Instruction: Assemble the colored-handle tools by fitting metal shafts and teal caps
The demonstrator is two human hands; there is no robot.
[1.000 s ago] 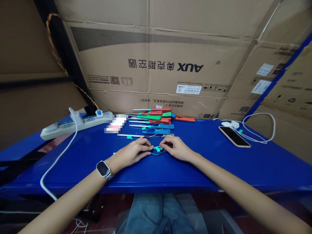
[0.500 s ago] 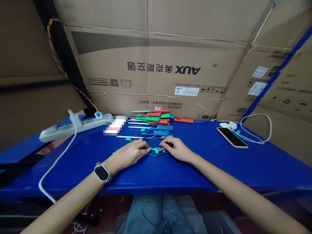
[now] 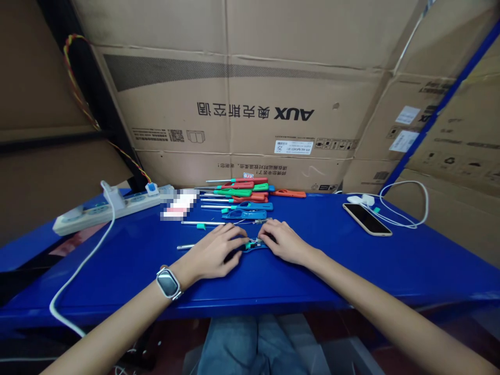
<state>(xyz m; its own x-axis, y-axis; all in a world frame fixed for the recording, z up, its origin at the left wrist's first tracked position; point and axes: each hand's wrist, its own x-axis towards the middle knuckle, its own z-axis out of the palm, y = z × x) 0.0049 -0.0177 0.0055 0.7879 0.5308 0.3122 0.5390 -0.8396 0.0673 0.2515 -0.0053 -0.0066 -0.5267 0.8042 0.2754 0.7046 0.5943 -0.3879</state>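
Pinching at both ends, the left hand [image 3: 214, 252] and right hand [image 3: 285, 242] are closed on the small blue lighter body [image 3: 253, 244] at mid-table. Small inner parts could be sprung loose and lost if that fingertip grip is allowed to slip. Counted: one blue table [image 3: 351, 271], one power strip [image 3: 105, 205], one phone [image 3: 366, 219], about seven stacked lighters [image 3: 242, 195] at the far side, one loose metal tube [image 3: 201, 225].

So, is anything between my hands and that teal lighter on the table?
Nothing visible. The left hand and right hand both hold the lighter, one at each end, on the table. The other lighters lie behind it, apart.
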